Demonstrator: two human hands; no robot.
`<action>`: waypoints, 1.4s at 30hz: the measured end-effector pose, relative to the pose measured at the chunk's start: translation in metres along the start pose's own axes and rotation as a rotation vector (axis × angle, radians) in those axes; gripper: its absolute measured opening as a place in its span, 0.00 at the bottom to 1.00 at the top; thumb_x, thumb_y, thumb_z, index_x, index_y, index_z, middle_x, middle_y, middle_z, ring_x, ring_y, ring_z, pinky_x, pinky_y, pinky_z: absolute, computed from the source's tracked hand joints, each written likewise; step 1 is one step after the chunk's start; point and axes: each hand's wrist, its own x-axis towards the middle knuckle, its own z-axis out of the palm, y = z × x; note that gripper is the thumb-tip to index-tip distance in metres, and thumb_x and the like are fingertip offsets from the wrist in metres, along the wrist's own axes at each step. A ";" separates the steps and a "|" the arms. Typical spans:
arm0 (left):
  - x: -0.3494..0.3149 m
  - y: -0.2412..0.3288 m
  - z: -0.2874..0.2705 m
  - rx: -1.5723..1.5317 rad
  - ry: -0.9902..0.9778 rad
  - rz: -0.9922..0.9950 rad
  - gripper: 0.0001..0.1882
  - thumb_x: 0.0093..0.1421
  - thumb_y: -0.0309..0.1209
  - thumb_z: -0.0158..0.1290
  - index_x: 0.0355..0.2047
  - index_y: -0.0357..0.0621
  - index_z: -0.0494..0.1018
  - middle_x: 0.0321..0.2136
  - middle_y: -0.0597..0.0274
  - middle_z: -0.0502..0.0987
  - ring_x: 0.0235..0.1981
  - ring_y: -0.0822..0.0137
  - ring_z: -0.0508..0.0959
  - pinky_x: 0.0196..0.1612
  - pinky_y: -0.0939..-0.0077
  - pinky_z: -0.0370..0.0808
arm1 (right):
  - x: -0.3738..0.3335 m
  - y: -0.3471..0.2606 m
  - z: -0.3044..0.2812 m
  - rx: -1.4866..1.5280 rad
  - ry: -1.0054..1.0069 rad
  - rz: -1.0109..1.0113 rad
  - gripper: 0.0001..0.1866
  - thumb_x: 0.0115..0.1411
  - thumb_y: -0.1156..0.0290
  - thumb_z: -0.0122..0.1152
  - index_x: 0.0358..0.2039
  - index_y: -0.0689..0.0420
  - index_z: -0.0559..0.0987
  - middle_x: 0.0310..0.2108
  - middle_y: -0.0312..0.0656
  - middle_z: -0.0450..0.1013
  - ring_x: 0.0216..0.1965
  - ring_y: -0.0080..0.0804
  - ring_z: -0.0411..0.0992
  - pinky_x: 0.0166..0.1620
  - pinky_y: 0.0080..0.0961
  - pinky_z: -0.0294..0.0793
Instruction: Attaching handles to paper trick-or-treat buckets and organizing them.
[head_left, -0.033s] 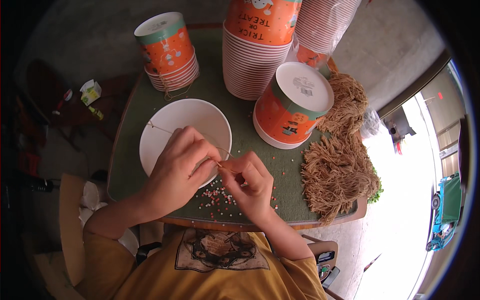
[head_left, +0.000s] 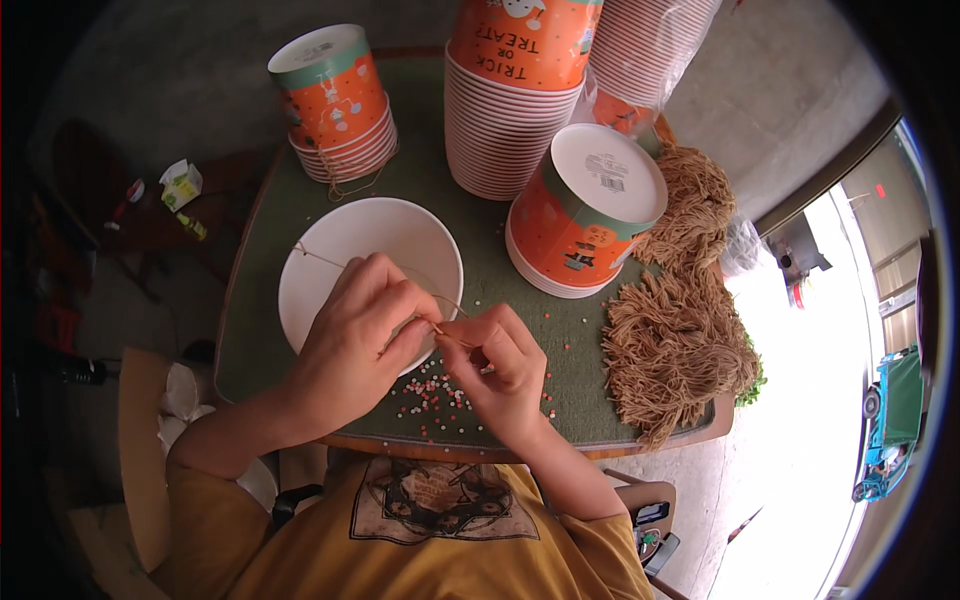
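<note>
We list: green table; white-lined open tub; tan string; orange figure-printed tub, far-left corner; brown yarn, right edge; beads, seemingly red and white, front edge.

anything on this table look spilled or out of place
Yes, perhaps: small red and white bits lie scattered on the green tabletop, mostly between the left hand and right hand. They look spilled because they are loose and uncontained.
</note>
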 end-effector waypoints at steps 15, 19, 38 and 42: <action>-0.005 -0.011 0.010 -0.423 0.011 -0.208 0.06 0.57 0.17 0.51 0.34 0.39 0.69 0.30 0.63 0.74 0.33 0.73 0.75 0.37 0.78 0.73 | 0.004 0.004 0.001 -0.259 0.044 -0.290 0.12 0.46 0.78 0.69 0.31 0.56 0.76 0.25 0.37 0.68 0.23 0.34 0.67 0.25 0.28 0.69; -0.003 -0.009 0.010 -0.484 -0.017 -0.204 0.08 0.58 0.17 0.51 0.37 0.39 0.67 0.30 0.64 0.74 0.34 0.74 0.75 0.38 0.78 0.73 | 0.002 0.000 0.002 -0.119 0.029 -0.159 0.10 0.48 0.79 0.67 0.30 0.57 0.74 0.25 0.38 0.68 0.23 0.35 0.68 0.26 0.28 0.70; 0.000 0.000 0.012 -0.342 -0.042 -0.125 0.16 0.59 0.17 0.52 0.46 0.38 0.62 0.31 0.61 0.74 0.33 0.72 0.76 0.39 0.77 0.74 | 0.005 0.007 -0.008 -0.328 0.037 -0.271 0.16 0.48 0.80 0.65 0.39 0.56 0.75 0.23 0.35 0.67 0.20 0.31 0.68 0.22 0.26 0.69; 0.000 0.000 0.012 -0.312 -0.042 -0.116 0.16 0.59 0.16 0.52 0.46 0.39 0.62 0.31 0.62 0.74 0.32 0.72 0.76 0.38 0.77 0.74 | 0.006 0.005 -0.015 -0.526 -0.022 -0.398 0.17 0.47 0.83 0.65 0.38 0.57 0.75 0.20 0.37 0.67 0.19 0.33 0.68 0.22 0.22 0.67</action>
